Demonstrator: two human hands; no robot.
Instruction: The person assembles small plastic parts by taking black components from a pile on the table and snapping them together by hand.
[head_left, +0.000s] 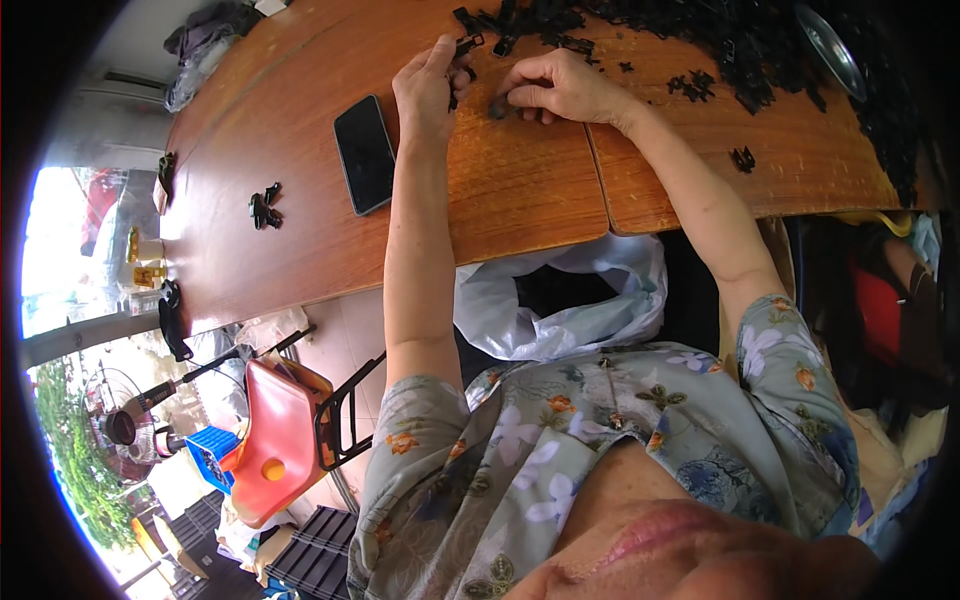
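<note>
My left hand (428, 88) is closed around a small black plastic buckle-like part (468, 44), whose looped end sticks out past the thumb. More black shows between its curled fingers. Close by on the right, my right hand (566, 86) is held low over the wooden table (520, 165), thumb and fingers pinched together. A dark blur shows at its fingertips, too smeared to name. Beyond both hands lies a large heap of black plastic parts (680, 32). A black phone (363, 155) rests flat beside my left forearm.
A few black parts (265, 208) lie on the left, others (742, 159) at the right. A round metal dish (830, 52) sits against the heap. A white plastic bag (500, 310) hangs open below the table edge. Left of me stand a red chair (285, 435) and a fan (122, 428).
</note>
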